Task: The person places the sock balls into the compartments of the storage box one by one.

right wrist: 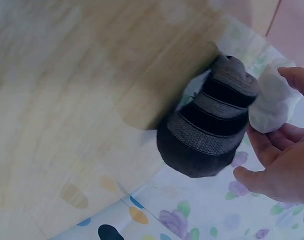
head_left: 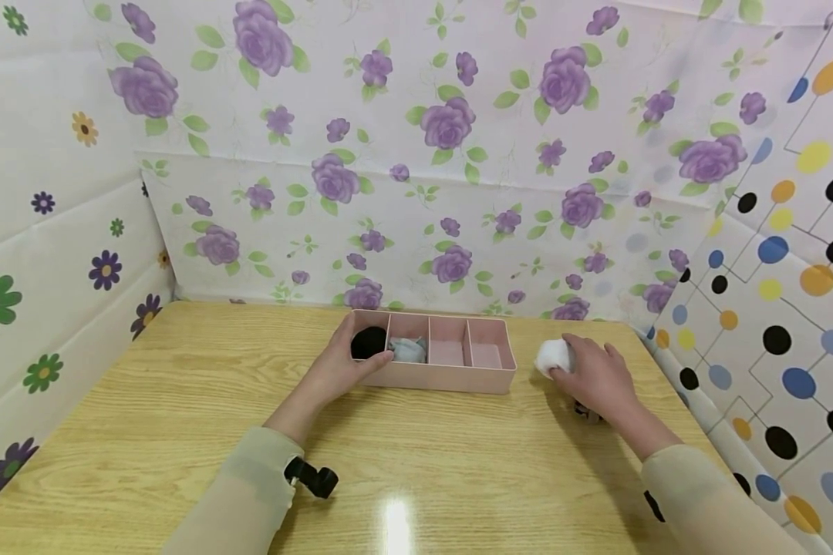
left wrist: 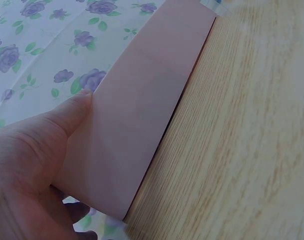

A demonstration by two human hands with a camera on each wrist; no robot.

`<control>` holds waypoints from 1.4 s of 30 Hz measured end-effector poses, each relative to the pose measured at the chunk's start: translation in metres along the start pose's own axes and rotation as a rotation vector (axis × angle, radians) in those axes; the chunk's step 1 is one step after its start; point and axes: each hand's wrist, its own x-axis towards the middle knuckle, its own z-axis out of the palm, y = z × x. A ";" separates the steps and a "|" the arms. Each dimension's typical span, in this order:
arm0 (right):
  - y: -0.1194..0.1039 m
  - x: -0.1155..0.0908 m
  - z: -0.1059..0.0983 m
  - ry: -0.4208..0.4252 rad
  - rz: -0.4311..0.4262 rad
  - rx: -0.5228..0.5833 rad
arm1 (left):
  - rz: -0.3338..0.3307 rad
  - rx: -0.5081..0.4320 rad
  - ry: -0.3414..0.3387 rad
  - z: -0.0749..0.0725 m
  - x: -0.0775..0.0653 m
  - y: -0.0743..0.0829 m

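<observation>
My left hand (head_left: 335,362) grips the left end of a pink divided box (head_left: 444,378), thumb at its front rim. In the left wrist view the thumb lies along the rim and the fingers curl round the end wall. A black bundle (head_left: 369,343) fills the box's leftmost compartment, and a pale grey-blue cloth bundle (head_left: 408,350) sits in the second. To the right of the box, my right hand (head_left: 600,378) pinches a balled white sock (head_left: 552,358) between thumb and fingers. Close below that hand lies a rolled black-and-grey striped sock (right wrist: 206,120), mostly hidden by it in the head view.
The box stands near the back of a wooden table (head_left: 416,455); its two right compartments show bare floors. Flowered sheeting (head_left: 416,154) rises behind the table, and dotted sheeting (head_left: 791,308) hangs along the right side. A black wrist mount (head_left: 312,476) juts from the left sleeve.
</observation>
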 end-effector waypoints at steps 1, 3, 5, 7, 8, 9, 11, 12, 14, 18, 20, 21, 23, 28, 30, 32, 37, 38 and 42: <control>-0.001 0.001 -0.002 0.007 0.000 0.005 | 0.000 0.000 0.001 0.000 0.000 0.000; -0.004 0.001 -0.005 0.021 -0.001 0.012 | 0.004 0.000 0.002 0.000 0.000 0.000; -0.006 0.002 -0.009 0.039 -0.005 0.017 | 0.004 -0.001 0.003 0.000 0.000 0.000; -0.008 0.003 -0.012 0.057 -0.011 0.021 | 0.003 -0.003 0.002 -0.001 0.000 0.001; -0.009 0.003 -0.013 0.065 -0.015 0.020 | 0.000 -0.006 0.000 -0.001 -0.001 0.001; -0.010 0.004 -0.015 0.072 -0.019 0.023 | 0.001 -0.007 0.000 -0.001 -0.001 0.002; -0.013 0.005 -0.018 0.077 -0.025 0.031 | -0.001 -0.010 -0.001 -0.001 -0.001 0.002; -0.014 0.005 -0.020 0.077 -0.028 0.037 | 0.004 -0.012 0.000 -0.001 -0.001 0.002; -0.017 0.005 -0.023 0.073 -0.032 0.055 | 0.006 -0.017 -0.001 -0.001 -0.001 0.002; -0.023 0.007 -0.028 0.066 -0.042 0.085 | 0.004 -0.016 -0.005 -0.001 0.000 0.001; -0.027 0.008 -0.029 0.067 -0.052 0.094 | -0.003 -0.010 -0.004 0.000 0.000 0.000; -0.029 0.008 -0.030 0.067 -0.055 0.097 | -0.005 -0.008 -0.003 0.000 0.001 -0.001; -0.033 0.010 -0.031 0.068 -0.062 0.103 | -0.006 -0.006 0.000 0.000 0.001 -0.002; -0.046 0.014 -0.033 0.050 -0.063 0.141 | -0.009 -0.012 0.000 0.001 0.002 -0.003; -0.052 0.016 -0.034 0.043 -0.069 0.159 | -0.010 -0.016 0.000 0.001 0.002 -0.003; -0.058 0.019 -0.035 0.042 -0.085 0.173 | -0.010 -0.017 0.001 0.001 0.002 -0.004; -0.070 0.026 -0.033 0.042 -0.126 0.202 | -0.018 -0.013 0.004 0.002 0.002 -0.004; -0.072 0.027 -0.032 0.045 -0.134 0.206 | -0.019 -0.010 0.005 0.002 0.002 -0.004; -0.081 0.031 -0.029 0.047 -0.153 0.238 | -0.025 0.000 0.005 0.001 0.002 -0.003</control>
